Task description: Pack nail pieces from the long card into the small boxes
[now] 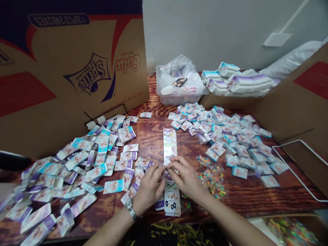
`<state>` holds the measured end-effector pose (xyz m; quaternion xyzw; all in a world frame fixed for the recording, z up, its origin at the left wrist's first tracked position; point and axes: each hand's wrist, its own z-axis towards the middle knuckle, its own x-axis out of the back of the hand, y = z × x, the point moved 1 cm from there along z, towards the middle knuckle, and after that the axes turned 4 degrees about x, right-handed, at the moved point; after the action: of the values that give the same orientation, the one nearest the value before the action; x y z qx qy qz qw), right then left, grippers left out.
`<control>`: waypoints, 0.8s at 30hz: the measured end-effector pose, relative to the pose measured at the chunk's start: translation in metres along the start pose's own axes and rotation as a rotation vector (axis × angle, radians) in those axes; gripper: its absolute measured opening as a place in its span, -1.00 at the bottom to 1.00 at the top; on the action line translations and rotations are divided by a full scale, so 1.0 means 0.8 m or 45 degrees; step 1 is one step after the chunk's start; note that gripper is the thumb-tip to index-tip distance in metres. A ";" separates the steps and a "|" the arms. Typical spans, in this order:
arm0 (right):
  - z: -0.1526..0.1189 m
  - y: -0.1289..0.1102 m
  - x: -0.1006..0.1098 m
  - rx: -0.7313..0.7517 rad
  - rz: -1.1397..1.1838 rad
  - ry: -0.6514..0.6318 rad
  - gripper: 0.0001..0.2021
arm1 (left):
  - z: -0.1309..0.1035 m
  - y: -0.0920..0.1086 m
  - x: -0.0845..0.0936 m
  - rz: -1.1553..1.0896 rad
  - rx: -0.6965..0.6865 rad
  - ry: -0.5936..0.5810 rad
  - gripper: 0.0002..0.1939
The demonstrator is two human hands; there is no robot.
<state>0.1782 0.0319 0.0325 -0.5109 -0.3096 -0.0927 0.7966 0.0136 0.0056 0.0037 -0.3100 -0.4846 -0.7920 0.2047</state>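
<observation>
My left hand [149, 184], with a metal watch on its wrist, and my right hand [188, 178] meet above the middle of the table. Both pinch a small carton [166, 162]; only a white end shows between the fingertips, and the rest is hidden. Under and beyond the hands lie printed leaflets [169, 142], and a stack of longer leaflets [172, 202] lies nearer me. Beside my right hand are clear packets of colourful small pieces [212, 178]. Left of my left hand spreads a pile of small purple and blue cartons [99, 171], several with open ends.
Another heap of small cartons [224, 131] covers the right side. Behind stand a plastic tub with clear bags [179, 96] and stacked white packs [248, 83]. Large cardboard boxes [52, 95] flank both sides. More colourful packets [292, 232] sit low at right. A dark object [8, 160] juts in at left.
</observation>
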 end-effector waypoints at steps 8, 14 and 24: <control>-0.007 -0.004 -0.023 -0.244 0.378 0.119 -0.87 | -0.004 -0.005 0.001 0.177 -0.057 0.058 -0.56; -0.001 0.005 -0.036 -0.495 0.710 0.196 -0.83 | -0.008 -0.004 -0.004 0.196 0.028 0.053 -0.44; 0.005 -0.006 -0.026 -0.383 0.238 0.148 -0.85 | -0.013 -0.006 -0.018 0.441 -0.040 0.061 -0.37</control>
<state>0.1579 0.0295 0.0247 -0.6444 -0.1970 -0.0929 0.7330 0.0179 -0.0013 -0.0130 -0.3730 -0.4065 -0.7595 0.3446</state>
